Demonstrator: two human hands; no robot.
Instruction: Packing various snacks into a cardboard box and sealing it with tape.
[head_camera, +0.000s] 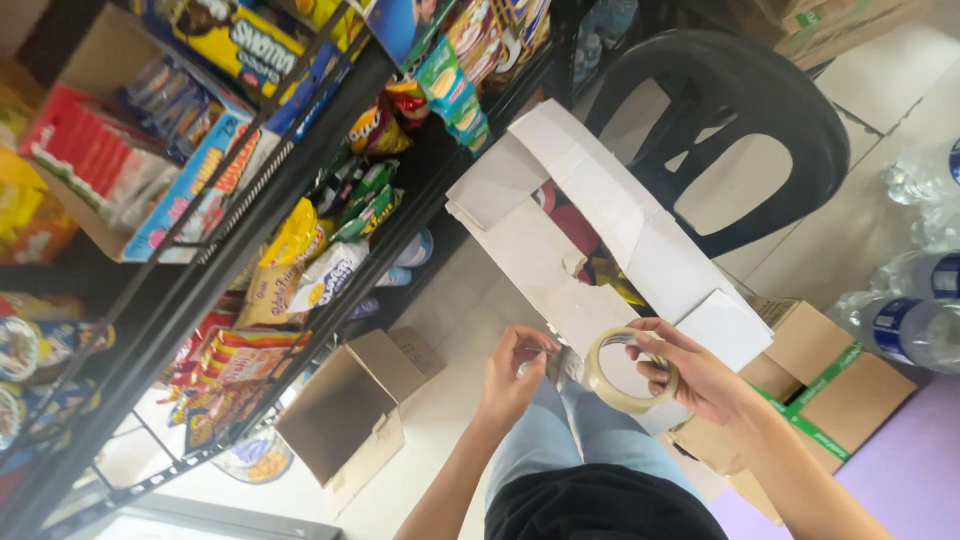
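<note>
I see my right hand (690, 375) gripping the tape roll (628, 372), left hand (515, 365) pinching its free end; the white box (610, 235) flaps look untaped.

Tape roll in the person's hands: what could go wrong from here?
The left hand pinches the pulled end while the right hand holds the tape roll; the loose strip could fold and stick to itself. The open white box sits unsteadily on the lap and might slide off.
</note>
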